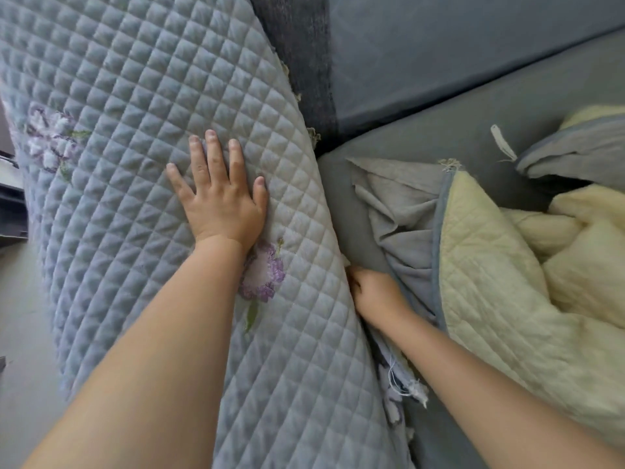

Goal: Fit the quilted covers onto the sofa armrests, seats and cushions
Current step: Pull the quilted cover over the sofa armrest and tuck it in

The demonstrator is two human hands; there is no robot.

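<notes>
Grey sofa seat point(439, 137) running off to the right, darker backrest point(473, 45) up top, bit of pale floor point(20, 299) down the left side. Blue quilted cover point(135, 113) with purple flowers draped over the armrest, filling most of the left half. Left hand point(218, 194) flat on top of it, fingers straight and spread, pressing down. Right hand point(372, 292) jammed into the gap between armrest and seat – fingers hidden in there, so can't tell what the grip is doing. Frayed cover edge point(402, 384) with loose threads hanging just below that wrist. Crumpled yellow quilted cover point(490, 282) heaped on the seat right beside the right arm – bare seat beyond it toward the backrest.
</notes>
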